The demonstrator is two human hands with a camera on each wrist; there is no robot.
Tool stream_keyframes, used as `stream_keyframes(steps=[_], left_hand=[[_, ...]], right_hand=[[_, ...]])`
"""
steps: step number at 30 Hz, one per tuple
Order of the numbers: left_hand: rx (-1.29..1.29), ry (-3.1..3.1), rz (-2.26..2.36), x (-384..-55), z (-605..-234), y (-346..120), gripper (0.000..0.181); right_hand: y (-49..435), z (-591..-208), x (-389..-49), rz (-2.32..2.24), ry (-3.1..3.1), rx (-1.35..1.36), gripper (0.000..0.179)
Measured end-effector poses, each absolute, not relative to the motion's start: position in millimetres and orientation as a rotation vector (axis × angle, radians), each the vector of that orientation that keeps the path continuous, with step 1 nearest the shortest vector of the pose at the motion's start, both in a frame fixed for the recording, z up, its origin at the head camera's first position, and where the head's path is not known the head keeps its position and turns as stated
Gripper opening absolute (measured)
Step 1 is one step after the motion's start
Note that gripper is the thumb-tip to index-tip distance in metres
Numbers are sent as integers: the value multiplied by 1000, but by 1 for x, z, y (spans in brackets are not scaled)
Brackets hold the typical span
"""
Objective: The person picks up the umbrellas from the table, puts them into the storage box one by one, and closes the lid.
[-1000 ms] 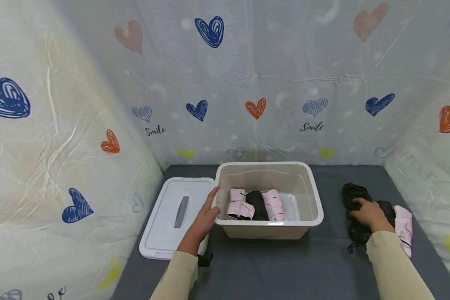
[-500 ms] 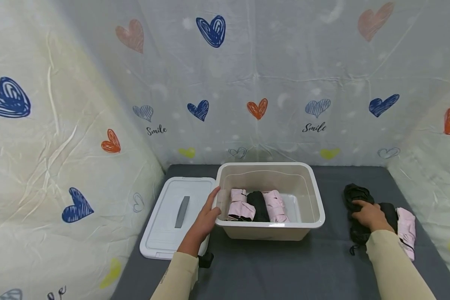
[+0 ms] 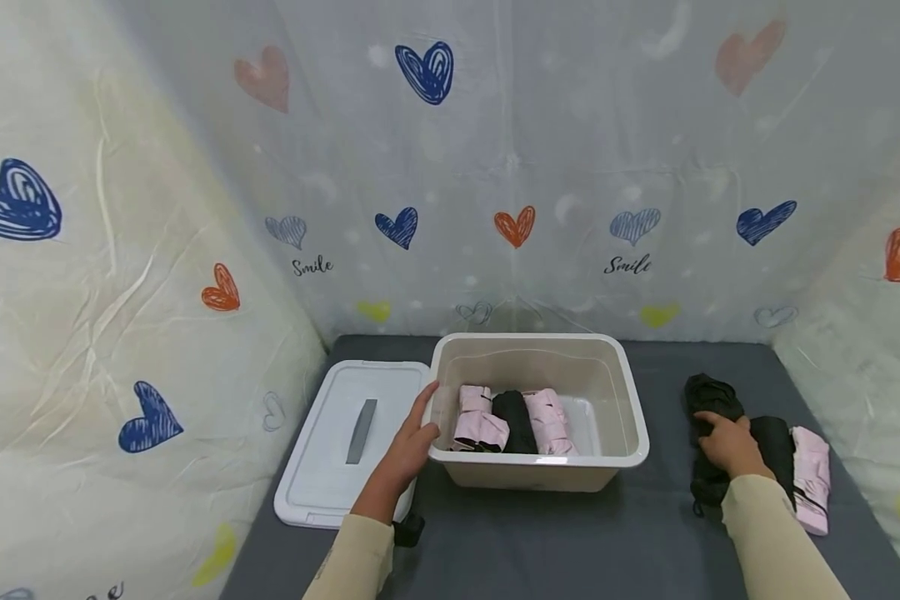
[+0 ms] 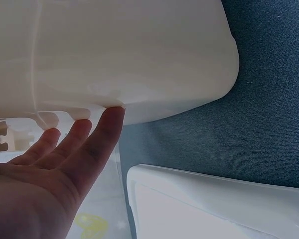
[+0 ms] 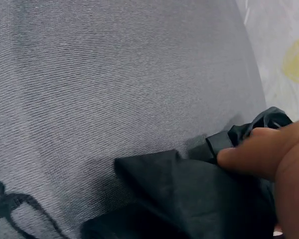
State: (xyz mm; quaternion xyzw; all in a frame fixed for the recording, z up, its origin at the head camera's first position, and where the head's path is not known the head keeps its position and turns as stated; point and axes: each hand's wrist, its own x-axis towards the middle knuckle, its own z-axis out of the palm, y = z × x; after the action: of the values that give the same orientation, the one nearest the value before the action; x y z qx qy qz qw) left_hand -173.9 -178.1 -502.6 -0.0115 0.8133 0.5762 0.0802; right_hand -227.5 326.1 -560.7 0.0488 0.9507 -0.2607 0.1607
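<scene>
A beige plastic storage bin point(image 3: 532, 477) stands mid-table, holding a black rolled fabric bundle point(image 3: 515, 423) between two pink ones, a left pink roll point(image 3: 483, 427) and a right pink roll point(image 3: 548, 422). My left hand point(image 3: 407, 442) holds its left rim; the left wrist view shows fingertips point(image 4: 112, 117) tucked under that rim. At the right, my right hand point(image 3: 732, 446) grips a loosely bunched black fabric bundle point(image 3: 712, 396) from above, partly covering it. Beside it lie another black roll point(image 3: 774, 450) and a pink roll point(image 3: 811, 479) with a dark strap.
A white lid point(image 3: 330, 467) with a grey handle point(image 3: 362, 431) lies left of the bin, under my left forearm. Dark grey cloth covers the table point(image 3: 570, 550). Heart-printed sheeting point(image 3: 457, 167) hangs close behind and on both sides.
My right hand has shifted slightly left with the bunched black bundle, so more of the neighbouring black roll shows. The left hand stays on the bin rim. The head view has tilted up a little.
</scene>
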Motion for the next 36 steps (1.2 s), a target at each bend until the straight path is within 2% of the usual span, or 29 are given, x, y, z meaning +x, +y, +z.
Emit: stream_keyframes(steps=[9,19,36], left_hand=[[-39,2462,1731,-173,-508,-181,71],[-19,2450,1735,-176,-509,-180,72],[-25,2439,1727,-175,-509,-182,71]], right_hand=[[321,-562,-226,-807,2671,262,60],[322,-563,-219,-834,2802,272,54],[313,-543,-211,-1003,2856,84,52]])
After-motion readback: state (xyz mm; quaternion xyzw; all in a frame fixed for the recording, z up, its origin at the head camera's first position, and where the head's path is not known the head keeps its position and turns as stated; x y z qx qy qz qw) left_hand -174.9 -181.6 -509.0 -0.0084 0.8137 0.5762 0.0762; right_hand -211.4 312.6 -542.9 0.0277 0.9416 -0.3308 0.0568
